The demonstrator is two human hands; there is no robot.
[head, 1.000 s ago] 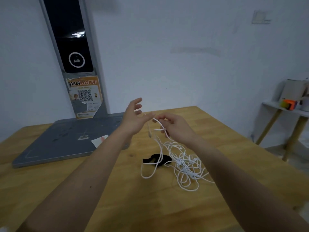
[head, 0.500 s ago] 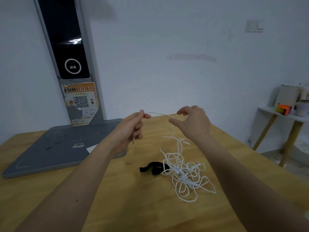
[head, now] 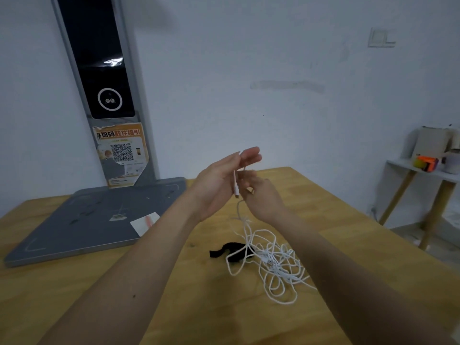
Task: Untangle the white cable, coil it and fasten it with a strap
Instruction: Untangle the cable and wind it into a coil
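Most of the light, limp white cable (head: 270, 264) lay tangled on the counter (head: 211, 319), partly over the black strap (head: 231, 250). The right hand (head: 263, 199) pinched it below the stiffer plug (head: 236, 186), probably the surest hold. Whether the straight-fingered left hand (head: 219, 180) gripped it was unclear.

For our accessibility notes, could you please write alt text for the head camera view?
One end of the white cable hangs from the raised left hand while the right hand grips it just below. The rest lies tangled on the wooden table, partly over a black strap.
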